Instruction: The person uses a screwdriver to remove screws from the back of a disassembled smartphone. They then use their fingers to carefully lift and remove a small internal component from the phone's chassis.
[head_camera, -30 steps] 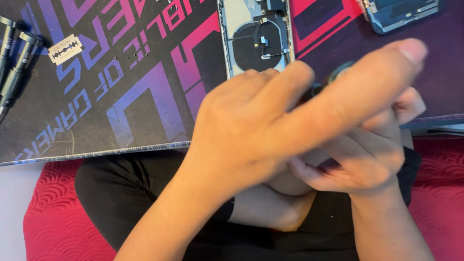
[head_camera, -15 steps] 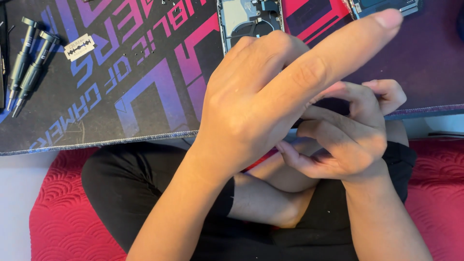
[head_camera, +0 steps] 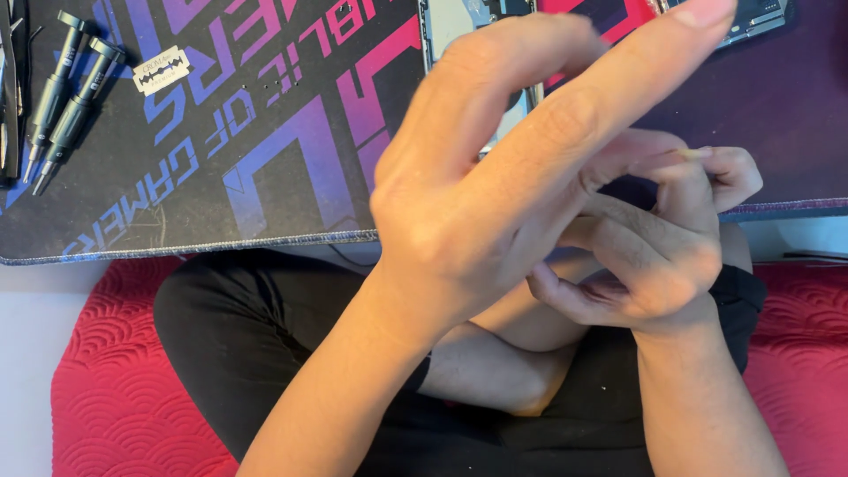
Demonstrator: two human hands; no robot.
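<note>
Head view, looking down: two hands meet in the middle of the frame, above the person's crossed legs. The left hand (head_camera: pixel 477 212) sits nearest the camera, index finger stretched far and right, the other fingers curled loosely; whether it holds anything cannot be told. The right hand (head_camera: pixel 654 247) is tucked behind it, fingers bent in close and touching the left; its contents are hidden too. Far left on the dark patterned mat (head_camera: pixel 265 159) lie two screwdrivers (head_camera: pixel 66 97), side by side, tips pointing near. One razor blade (head_camera: pixel 162 70) rests just right of them. One opened phone (head_camera: pixel 468 26) peeks out beyond the left hand at the far edge. One red cushion (head_camera: pixel 115 389) spreads beneath the legs.
</note>
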